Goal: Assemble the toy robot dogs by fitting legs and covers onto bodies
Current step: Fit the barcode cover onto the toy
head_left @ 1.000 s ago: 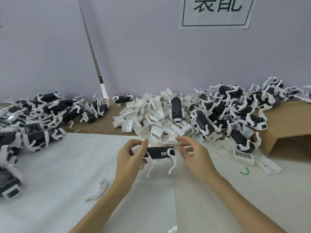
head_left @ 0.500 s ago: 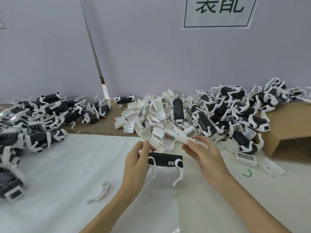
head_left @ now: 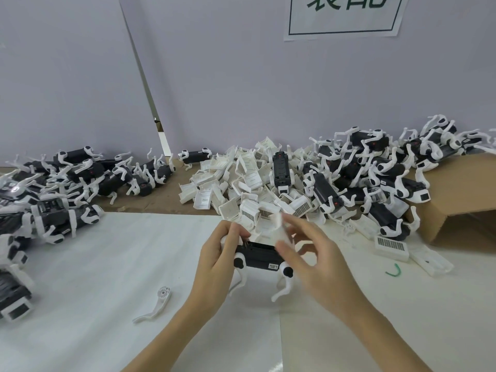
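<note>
Left hand [head_left: 214, 260] grips black dog body [head_left: 256, 257], legs on; right hand [head_left: 308, 253] pinches white cover [head_left: 279, 224] above it, not yet seated. Cover pile [head_left: 241, 181] at table's far edge = many left.

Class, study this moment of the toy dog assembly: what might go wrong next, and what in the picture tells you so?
1. The right hand brings a blurred white plastic cover over the black toy dog body; it may seat crooked.
2. The left hand grips only one end, so pressing could tip the body.
3. The loose white plastic leg lying nearby could be forgotten.
</note>
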Available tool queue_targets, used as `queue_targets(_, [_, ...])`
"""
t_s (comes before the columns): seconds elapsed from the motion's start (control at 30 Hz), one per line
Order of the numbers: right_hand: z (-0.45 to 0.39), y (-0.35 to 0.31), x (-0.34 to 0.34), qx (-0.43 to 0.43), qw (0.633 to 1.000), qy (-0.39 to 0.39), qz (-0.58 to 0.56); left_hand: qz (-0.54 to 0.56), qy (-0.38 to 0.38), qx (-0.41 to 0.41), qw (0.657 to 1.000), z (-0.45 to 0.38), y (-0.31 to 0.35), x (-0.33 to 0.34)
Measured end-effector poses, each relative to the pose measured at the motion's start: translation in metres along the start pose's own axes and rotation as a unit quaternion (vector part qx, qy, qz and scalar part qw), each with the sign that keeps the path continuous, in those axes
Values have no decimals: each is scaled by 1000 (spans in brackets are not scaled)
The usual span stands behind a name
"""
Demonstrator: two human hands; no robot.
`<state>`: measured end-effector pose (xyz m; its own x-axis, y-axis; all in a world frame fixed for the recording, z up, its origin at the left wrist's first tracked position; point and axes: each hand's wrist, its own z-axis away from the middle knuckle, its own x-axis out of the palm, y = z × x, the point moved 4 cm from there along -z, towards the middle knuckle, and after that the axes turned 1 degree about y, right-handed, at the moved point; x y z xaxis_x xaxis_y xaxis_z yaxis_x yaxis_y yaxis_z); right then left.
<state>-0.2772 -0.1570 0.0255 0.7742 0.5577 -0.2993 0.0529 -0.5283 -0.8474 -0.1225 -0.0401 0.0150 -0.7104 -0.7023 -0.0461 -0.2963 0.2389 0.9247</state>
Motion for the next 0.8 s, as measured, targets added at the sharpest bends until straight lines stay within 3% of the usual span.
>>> queue_targets(0.07, [3, -3, 7, -53, 995, -15, 84, -5, -23, 16, 1000, 1, 2, 2])
queue_targets(0.3, [10, 3, 15, -66, 982, -112, 138, 7, -33, 8, 999, 6, 1, 4])
queue_targets(0.37, [11, 5, 15, -81, 966, -124, 214, 7, -38, 0, 999, 5, 1, 4])
queue_targets(0.47, [10, 6, 17, -115, 943, -90, 298, -6, -77, -7, 997, 5, -1, 4])
queue_targets(0.63, [11, 7, 15, -115, 949, -71, 286, -45, -158, 7, 986, 0, 0, 0])
queue_targets(0.8, [13, 3, 15, -130, 944, -47, 299, -54, -138, 15, 989, -1, 0, -1])
